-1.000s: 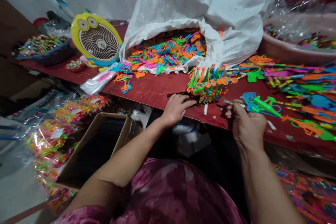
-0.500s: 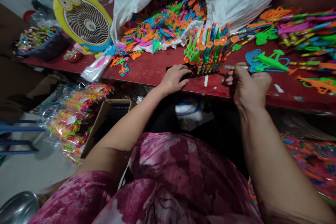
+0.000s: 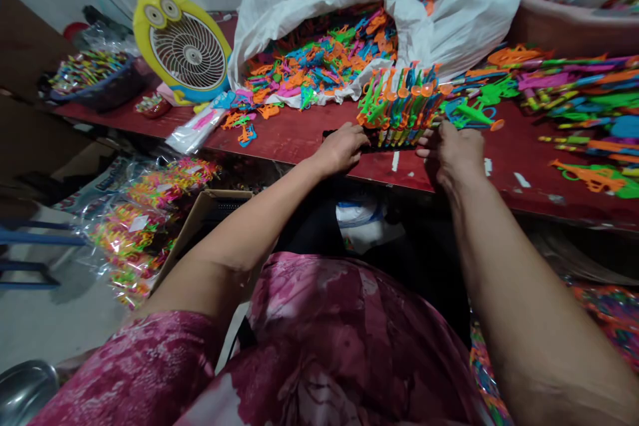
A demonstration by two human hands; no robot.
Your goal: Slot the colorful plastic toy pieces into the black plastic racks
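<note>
A black rack (image 3: 372,140) stands near the front edge of the red table, with a row of colourful plastic toys on striped sticks (image 3: 402,106) upright in it. My left hand (image 3: 343,148) grips the left end of the rack, its fingers curled over the top. At the rack's right end, my right hand (image 3: 458,153) is closed around the stick of a toy. That toy's green and blue plastic head (image 3: 469,114), with an orange end, sticks out to the right behind my knuckles. My fingers hide most of its stick.
Behind the rack, a white sack (image 3: 319,3) spills loose plastic pieces. More toys on sticks (image 3: 589,90) lie piled at the right. A yellow fan (image 3: 192,53) and a basin of striped sticks (image 3: 107,90) stand left. Below are bagged toys (image 3: 130,219) and a cardboard box (image 3: 200,213).
My right hand has brought the toy leftward, up to the right end of the rack. The left hand stays on the rack. The whole view has shifted slightly.
</note>
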